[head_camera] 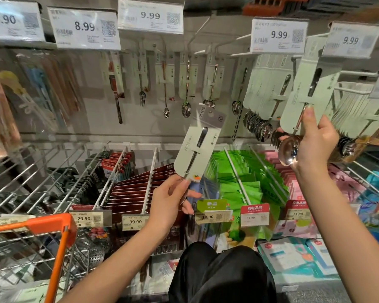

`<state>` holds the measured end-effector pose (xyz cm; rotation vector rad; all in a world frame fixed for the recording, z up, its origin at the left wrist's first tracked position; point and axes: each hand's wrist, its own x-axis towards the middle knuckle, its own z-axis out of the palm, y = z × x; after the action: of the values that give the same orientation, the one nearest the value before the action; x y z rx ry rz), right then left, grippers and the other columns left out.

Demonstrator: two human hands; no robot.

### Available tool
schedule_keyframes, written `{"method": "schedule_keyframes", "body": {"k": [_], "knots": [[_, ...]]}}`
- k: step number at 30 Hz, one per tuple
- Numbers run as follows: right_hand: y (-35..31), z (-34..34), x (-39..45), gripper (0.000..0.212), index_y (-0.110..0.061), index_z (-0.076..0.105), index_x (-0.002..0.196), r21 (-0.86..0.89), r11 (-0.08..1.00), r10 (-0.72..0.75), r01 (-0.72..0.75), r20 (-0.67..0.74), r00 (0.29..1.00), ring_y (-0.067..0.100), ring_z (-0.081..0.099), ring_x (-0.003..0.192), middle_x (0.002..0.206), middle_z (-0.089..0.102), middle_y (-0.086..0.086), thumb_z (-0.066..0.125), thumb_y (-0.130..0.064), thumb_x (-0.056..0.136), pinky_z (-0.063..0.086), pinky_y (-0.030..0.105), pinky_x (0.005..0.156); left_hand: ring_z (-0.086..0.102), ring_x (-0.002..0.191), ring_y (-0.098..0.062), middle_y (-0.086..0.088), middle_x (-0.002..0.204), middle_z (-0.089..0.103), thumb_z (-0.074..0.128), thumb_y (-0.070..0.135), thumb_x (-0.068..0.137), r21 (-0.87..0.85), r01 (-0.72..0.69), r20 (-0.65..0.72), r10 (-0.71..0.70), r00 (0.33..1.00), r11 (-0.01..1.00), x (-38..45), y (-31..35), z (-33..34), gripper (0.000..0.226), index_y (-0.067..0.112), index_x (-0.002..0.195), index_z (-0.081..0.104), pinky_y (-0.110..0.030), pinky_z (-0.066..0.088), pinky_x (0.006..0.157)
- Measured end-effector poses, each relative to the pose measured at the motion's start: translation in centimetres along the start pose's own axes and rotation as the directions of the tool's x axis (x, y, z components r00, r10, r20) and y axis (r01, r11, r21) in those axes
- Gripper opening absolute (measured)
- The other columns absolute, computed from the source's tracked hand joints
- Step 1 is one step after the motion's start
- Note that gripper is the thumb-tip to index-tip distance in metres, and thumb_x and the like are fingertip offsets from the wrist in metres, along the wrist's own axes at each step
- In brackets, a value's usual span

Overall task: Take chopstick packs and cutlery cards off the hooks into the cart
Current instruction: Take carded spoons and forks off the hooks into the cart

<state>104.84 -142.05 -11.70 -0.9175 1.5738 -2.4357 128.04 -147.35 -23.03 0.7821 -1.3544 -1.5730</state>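
Cutlery cards fill the upper half of the frame, hanging in rows from white hooks [208, 20] under price tags [150, 16], and a good many of them blur together: the cards at upper left are smeared behind glare, and the printing on every card is too small to read. At centre, one pale cutlery card [198, 142] is off the hooks and tilted to the right, pinched at its lower end by the left hand [173, 199], thumb on the front and fingers curled behind; the utensil's head is hidden by that hand, so whether it is a spoon or a fork I cannot tell. Over at right, the right hand [315, 141] grips a second card [309, 92] that slants up toward the hooks, thumb pressed on its face, fingers wrapped behind, a shiny spoon bowl [288, 152] showing just below the palm; its top edge disappears behind a price tag, so whether it hangs on a hook is unclear. Lower down, red, green and pink chopstick packs [241, 184] sit on slanted wire pegs, the right-hand ones cut off by the frame edge. The cart [53, 225], orange-rimmed wire, pokes in at lower left, only partly in frame, with its contents hard to make out through the mesh.
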Motion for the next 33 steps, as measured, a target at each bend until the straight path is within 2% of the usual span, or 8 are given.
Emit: {"method": "schedule_keyframes", "body": {"k": [2,7,14,19,23,25,28,33], "knots": [[0.4,-0.4,0.3,0.037,-0.012,0.060,0.095,-0.028,1.000,0.012,-0.012,0.028,1.000,0.008,0.066,0.079,0.101,0.065,0.007,0.062,-0.048,0.087,0.056,0.035,0.079,0.051,0.034,-0.015,-0.011,0.070,0.072,0.046,0.010,0.100,-0.005,-0.003,0.006,0.003,1.000,1.000,0.1,-0.1,0.0,0.017,0.009,0.108,0.061,-0.023,0.042,0.042],[0.9,-0.3,0.3,0.024,0.003,0.055,0.112,0.018,0.999,0.043,-0.044,0.059,0.997,-0.006,0.065,0.060,0.081,0.066,-0.008,0.049,-0.016,0.099,0.047,0.008,0.052,0.051,0.034,-0.015,-0.012,0.071,0.073,0.046,0.009,0.099,-0.016,-0.003,0.015,0.003,1.000,1.000,0.2,-0.2,0.0,0.016,0.011,0.104,0.062,-0.023,0.041,0.041],[1.6,-0.4,0.7,0.017,-0.009,0.054,0.094,0.030,0.997,0.071,-0.071,0.021,0.997,0.009,0.067,0.058,0.088,0.067,0.004,0.053,-0.025,0.098,0.052,0.020,0.049,0.051,0.034,-0.015,-0.013,0.072,0.072,0.046,0.007,0.099,-0.034,-0.017,0.004,0.017,1.000,0.999,0.2,-0.2,-0.1,0.020,0.013,0.108,0.062,-0.023,0.041,0.041],[1.4,0.2,1.7,0.014,-0.011,0.058,0.089,-0.017,0.994,0.109,-0.108,0.062,0.992,0.005,0.065,0.052,0.066,0.070,-0.009,0.052,-0.020,0.098,0.053,0.021,0.050,0.050,0.033,-0.015,-0.013,0.071,0.072,0.046,0.006,0.099,-0.042,-0.008,0.002,0.008,1.000,0.999,0.3,-0.2,0.0,0.020,0.014,0.108,0.062,-0.023,0.041,0.040],[2.7,1.1,4.0,0.025,-0.008,0.057,0.087,-0.128,0.981,0.152,-0.146,0.038,0.988,0.013,0.061,0.065,0.089,0.062,0.002,0.057,-0.032,0.095,0.053,0.037,0.070,0.049,0.032,-0.015,-0.014,0.071,0.072,0.046,0.005,0.099,-0.053,-0.009,0.002,0.010,1.000,0.999,0.2,-0.2,0.0,0.021,0.015,0.106,0.063,-0.023,0.041,0.040],[3.7,1.7,4.7,0.028,-0.013,0.054,0.085,-0.239,0.955,0.181,-0.176,0.002,0.983,0.014,0.053,0.074,0.085,0.055,0.001,0.057,-0.039,0.094,0.045,0.028,0.071,0.049,0.032,-0.015,-0.014,0.071,0.072,0.046,0.005,0.099,-0.052,-0.009,-0.001,0.009,1.000,0.999,0.2,-0.2,0.1,0.021,0.015,0.104,0.063,-0.022,0.041,0.039],[5.7,1.8,3.7,0.042,-0.004,0.048,0.123,-0.296,0.910,0.254,-0.290,-0.156,0.955,0.016,0.051,0.095,0.113,0.052,0.005,0.062,-0.028,0.091,0.043,0.013,0.068,0.049,0.032,-0.015,-0.014,0.071,0.072,0.046,0.006,0.099,-0.051,-0.005,-0.003,0.005,1.000,0.999,0.1,-0.2,0.0,0.019,0.014,0.102,0.063,-0.022,0.040,0.039],[8.1,1.4,-2.4,0.039,-0.007,0.046,0.125,-0.245,0.895,0.335,-0.372,-0.180,0.925,0.012,0.051,0.091,0.116,0.051,0.005,0.060,-0.006,0.089,0.041,0.017,0.073,0.049,0.032,-0.015,-0.013,0.071,0.072,0.047,0.007,0.099,-0.047,-0.015,0.000,0.015,1.000,0.999,0.2,-0.2,-0.1,0.014,0.008,0.101,0.060,-0.023,0.041,0.040]]}}
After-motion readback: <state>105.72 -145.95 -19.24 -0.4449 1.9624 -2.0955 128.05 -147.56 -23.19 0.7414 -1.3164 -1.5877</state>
